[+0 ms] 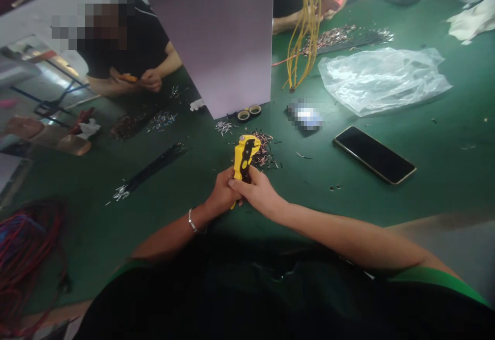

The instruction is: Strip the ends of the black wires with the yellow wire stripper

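Observation:
A yellow and black wire stripper (244,158) stands head-up between my hands, its jaws pointing away from me. My left hand (221,193) is closed at the left side of its handles, and my right hand (263,193) wraps the right side, thumb across the front. The hands touch and hide most of the handles; a yellow handle tip shows below. Whether a wire is also in my fingers I cannot make out. Just behind the tool lies a heap of copper-coloured and dark wire scraps (266,150). Farther left is a small pile of pale bits (224,127).
Two tape rolls (249,113) lie before a pale upright panel (232,46). Black wires (154,167) lie left, red cable coils (27,247) near left. A phone (374,155) and plastic bag (382,79) lie right. Yellow wires (305,25) hang behind. Two people work across the table.

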Tool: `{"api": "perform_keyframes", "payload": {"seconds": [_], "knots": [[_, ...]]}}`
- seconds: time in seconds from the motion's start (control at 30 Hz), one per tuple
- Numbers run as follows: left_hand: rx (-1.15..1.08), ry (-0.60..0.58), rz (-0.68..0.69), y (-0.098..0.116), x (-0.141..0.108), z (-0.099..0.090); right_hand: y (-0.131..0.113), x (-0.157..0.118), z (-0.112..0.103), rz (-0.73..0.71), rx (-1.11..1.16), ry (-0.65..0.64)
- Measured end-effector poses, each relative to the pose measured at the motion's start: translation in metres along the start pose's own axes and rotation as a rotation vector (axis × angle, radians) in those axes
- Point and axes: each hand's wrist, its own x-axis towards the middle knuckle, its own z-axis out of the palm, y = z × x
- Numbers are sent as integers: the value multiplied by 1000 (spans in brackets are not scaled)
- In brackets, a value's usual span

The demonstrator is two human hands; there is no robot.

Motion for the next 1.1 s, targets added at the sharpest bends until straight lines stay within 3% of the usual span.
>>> {"api": "perform_keyframes", "payload": {"seconds": [0.17, 0.23, 0.3, 0.4, 0.47, 0.53, 0.6, 0.73, 0.83, 0.97, 1.1], "knots": [[-127, -16, -12, -6, 3, -4, 3, 9, -6, 35, -120, -4], [-158, -55, 0, -5, 2, -6, -2, 6, -10, -18, -231, 14], [-196, -98, 5, 1, 1, -9, -10, -1, -15, -91, -298, -53], [-299, -250, 0, 12, -1, -15, -21, -12, -29, -200, -369, -103], [-381, -361, 13, 18, -1, -18, -25, -14, -42, -287, -396, 63], [-443, -395, 3, 22, 1, -21, -28, -10, -57, -368, -381, 298], [-466, -401, -15, 24, 2, -23, -31, 0, -72, -439, -290, 374], [-480, -448, -64, 27, 3, -26, -35, 24, -88, -428, -150, 216], [-478, -482, -90, 30, 3, -26, -34, 38, -86, -436, -204, 122], [-497, -526, -115, 33, 4, -29, -32, 49, -78, -485, -424, 116], [-518, -477, -106, 40, 6, -35, -31, 51, -81, -484, -588, 209]]}}
